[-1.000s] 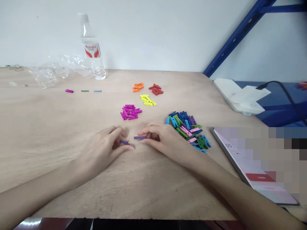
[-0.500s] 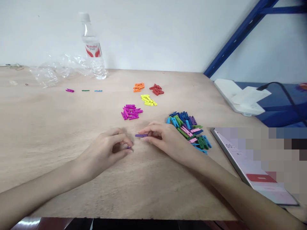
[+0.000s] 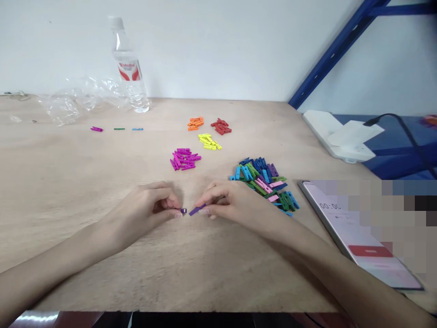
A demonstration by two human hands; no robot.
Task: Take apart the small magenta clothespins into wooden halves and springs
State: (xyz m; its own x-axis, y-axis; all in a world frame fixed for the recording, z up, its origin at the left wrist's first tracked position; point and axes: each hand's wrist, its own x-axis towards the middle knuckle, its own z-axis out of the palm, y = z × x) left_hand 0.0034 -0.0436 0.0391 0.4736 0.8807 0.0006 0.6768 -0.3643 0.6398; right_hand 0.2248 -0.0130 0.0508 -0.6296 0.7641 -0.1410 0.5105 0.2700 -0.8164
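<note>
"Hands, head view: what state?"

"Left hand (image 3: 150, 207): thumb and fingers pinched together on a small dark-purple clip (image 3: 183, 210); only its end shows. Right hand (image 3: 228, 202): thumb and fingertips gripping a slim purple clothespin (image 3: 195, 210), its tip angled toward the left."

"Position of both?"

"Near each other, apart, low over a pale wooden tabletop (image 3: 191, 269); contact with the wood unclear. Magenta clothespin heap (image 3: 186, 160) beyond; multicoloured clothespin heap (image 3: 262, 180) just beside right hand."
</note>
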